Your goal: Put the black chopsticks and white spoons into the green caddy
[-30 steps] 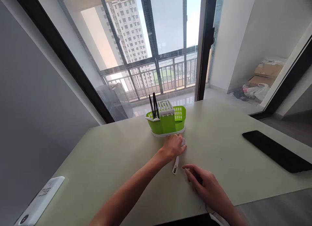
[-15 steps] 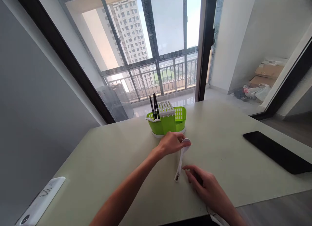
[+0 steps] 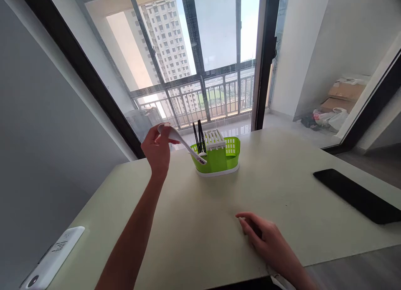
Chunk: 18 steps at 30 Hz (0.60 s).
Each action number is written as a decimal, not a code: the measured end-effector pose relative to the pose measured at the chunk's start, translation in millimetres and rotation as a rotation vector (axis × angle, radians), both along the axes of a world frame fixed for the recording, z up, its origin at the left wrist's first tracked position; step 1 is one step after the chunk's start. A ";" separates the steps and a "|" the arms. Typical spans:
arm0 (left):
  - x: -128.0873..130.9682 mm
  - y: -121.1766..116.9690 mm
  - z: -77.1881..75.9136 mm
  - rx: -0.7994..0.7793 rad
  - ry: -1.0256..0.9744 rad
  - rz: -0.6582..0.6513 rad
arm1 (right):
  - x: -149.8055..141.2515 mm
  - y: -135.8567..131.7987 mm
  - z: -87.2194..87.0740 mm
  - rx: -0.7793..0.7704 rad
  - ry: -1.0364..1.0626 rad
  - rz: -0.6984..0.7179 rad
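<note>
My left hand point(image 3: 157, 150) is raised to the left of the green utensil caddy, its fingers closed on the bowl end of a white soup spoon point(image 3: 185, 145). The spoon slants down to the right, and its handle tip, with dark marks on it, overlaps the front of the caddy point(image 3: 216, 160) in view. Black chopsticks point(image 3: 199, 136) stand in the caddy's left section, with a white spoon partly visible beside them. My right hand point(image 3: 261, 235) rests on the table at the lower right, fingers loosely curled with a gap at the thumb, holding nothing.
A white slotted block point(image 3: 214, 139) tops the caddy's middle. At the right of the pale table point(image 3: 188, 223) lies a flat black object point(image 3: 357, 194). A white device point(image 3: 54, 256) is at the left edge. Glass doors stand behind the table.
My left hand has lifted the spoon off the table and carried it up and left, turning its handle toward the caddy. My right hand has stayed in place.
</note>
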<state>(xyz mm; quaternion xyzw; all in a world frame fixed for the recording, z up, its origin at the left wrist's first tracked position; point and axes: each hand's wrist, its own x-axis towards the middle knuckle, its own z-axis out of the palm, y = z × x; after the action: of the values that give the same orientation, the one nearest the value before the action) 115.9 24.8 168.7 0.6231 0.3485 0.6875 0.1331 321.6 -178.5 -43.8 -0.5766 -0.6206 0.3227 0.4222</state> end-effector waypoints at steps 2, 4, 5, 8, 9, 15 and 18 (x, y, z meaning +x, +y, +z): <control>-9.8 13.7 2.3 0.013 -0.009 0.055 | -0.1 -0.1 -0.5 0.003 0.001 -0.001; -17.5 26.3 1.4 0.009 0.009 0.079 | -0.4 0.2 -1.0 0.007 -0.001 -0.006; -20.7 32.0 -0.1 0.005 0.023 0.086 | -0.6 0.3 -1.1 0.009 -0.006 -0.010; -28.3 45.3 -7.6 -0.009 0.075 0.118 | -1.1 0.5 -0.7 0.013 -0.020 -0.014; -30.2 48.4 -10.9 -0.016 0.097 0.128 | -1.1 0.5 -0.3 0.015 -0.022 -0.013; -36.8 58.1 -34.6 -0.088 0.268 0.098 | -1.0 0.2 2.6 0.019 -0.017 -0.013; -38.4 61.1 -46.0 -0.130 0.360 0.073 | -1.0 0.8 2.8 0.017 -0.015 -0.012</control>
<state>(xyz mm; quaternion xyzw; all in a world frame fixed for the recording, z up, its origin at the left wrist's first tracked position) 77.4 85.9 122.7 0.7129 0.4327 0.5455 0.0836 320.6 -177.7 -41.0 -0.5792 -0.6230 0.3104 0.4245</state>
